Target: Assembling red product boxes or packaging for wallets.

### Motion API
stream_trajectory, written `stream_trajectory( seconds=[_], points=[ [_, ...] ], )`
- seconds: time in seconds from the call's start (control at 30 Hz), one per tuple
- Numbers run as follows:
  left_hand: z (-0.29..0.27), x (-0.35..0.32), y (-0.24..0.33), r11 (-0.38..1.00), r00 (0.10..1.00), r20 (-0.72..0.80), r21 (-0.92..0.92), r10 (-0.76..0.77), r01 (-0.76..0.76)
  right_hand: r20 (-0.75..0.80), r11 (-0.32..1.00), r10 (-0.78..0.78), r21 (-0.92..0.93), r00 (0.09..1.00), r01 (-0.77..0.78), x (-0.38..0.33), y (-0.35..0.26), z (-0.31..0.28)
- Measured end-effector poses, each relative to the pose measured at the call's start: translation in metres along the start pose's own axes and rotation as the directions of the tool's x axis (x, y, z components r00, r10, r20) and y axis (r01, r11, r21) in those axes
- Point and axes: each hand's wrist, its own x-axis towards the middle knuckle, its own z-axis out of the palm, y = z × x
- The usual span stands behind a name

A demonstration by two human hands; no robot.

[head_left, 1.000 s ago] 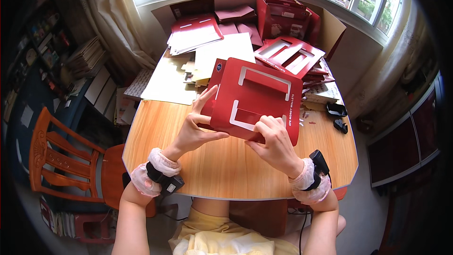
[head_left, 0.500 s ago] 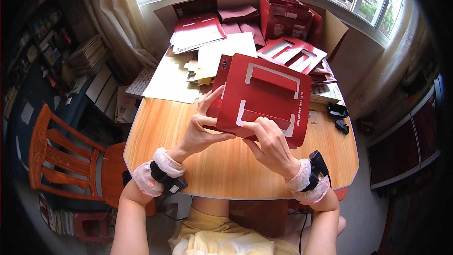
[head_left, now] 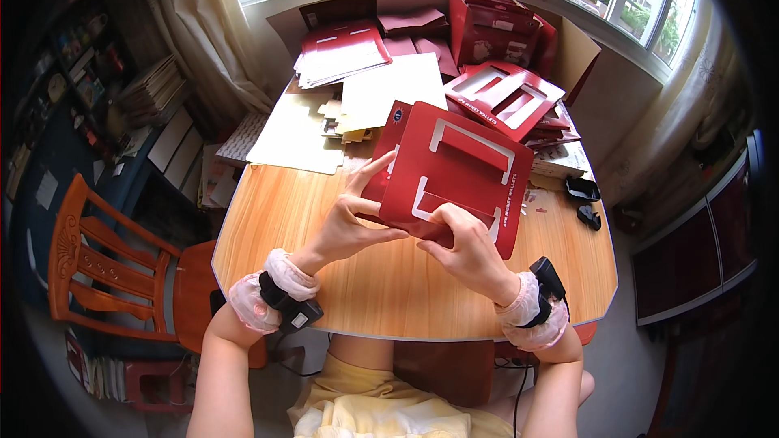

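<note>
A folded red cardboard packaging sleeve (head_left: 458, 170) with two white-edged cut-outs is held tilted above the table. At its left edge, my left hand (head_left: 345, 223) grips it, with the thumb below and the fingers reaching up its side. A narrower red panel shows behind the front face. My right hand (head_left: 475, 255) pinches the sleeve's lower edge, its bent forefinger beside the lower cut-out. What lies under that fingertip is hidden.
Beyond the sleeve are white and cream card sheets (head_left: 296, 134), a stack of red cards (head_left: 341, 45), slotted red cards (head_left: 507, 97) and a red box (head_left: 491, 28). Small black objects (head_left: 583, 189) lie by the table's right edge. A wooden chair (head_left: 122, 276) stands left.
The sleeve has turned slightly clockwise and dropped a little. My right hand has shifted slightly down and right along its lower edge, while my left hand keeps its grip.
</note>
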Motion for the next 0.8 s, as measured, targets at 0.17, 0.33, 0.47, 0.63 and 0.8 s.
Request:
stream_trajectory(
  seconds=[0.17, 0.33, 0.47, 0.63, 0.8],
  points=[
    [0.005, 0.000, 0.003, 0.998, 1.000, 0.021, -0.062, -0.012, 0.014, 0.005, 0.994, -0.038, -0.103, 0.999, 0.039, 0.000, 0.002, 0.005],
    [0.007, 0.000, 0.005, 0.997, 1.000, 0.005, -0.070, -0.018, 0.018, 0.008, 0.981, -0.097, -0.170, 0.995, 0.097, 0.000, 0.002, 0.005],
    [0.007, -0.003, 0.009, 0.990, 1.000, -0.001, 0.138, -0.014, 0.014, 0.011, 0.965, -0.148, -0.217, 0.989, 0.147, -0.001, 0.004, 0.006],
    [0.010, -0.001, 0.006, 0.994, 0.987, -0.162, 0.107, 0.006, 0.012, 0.023, 0.953, -0.184, -0.240, 0.983, 0.184, 0.000, 0.001, 0.009],
    [0.011, 0.000, 0.018, 0.904, 0.982, -0.092, 0.412, 0.164, -0.112, 0.042, 0.930, -0.229, -0.287, 0.973, 0.231, -0.001, 0.008, 0.013]
  ],
)
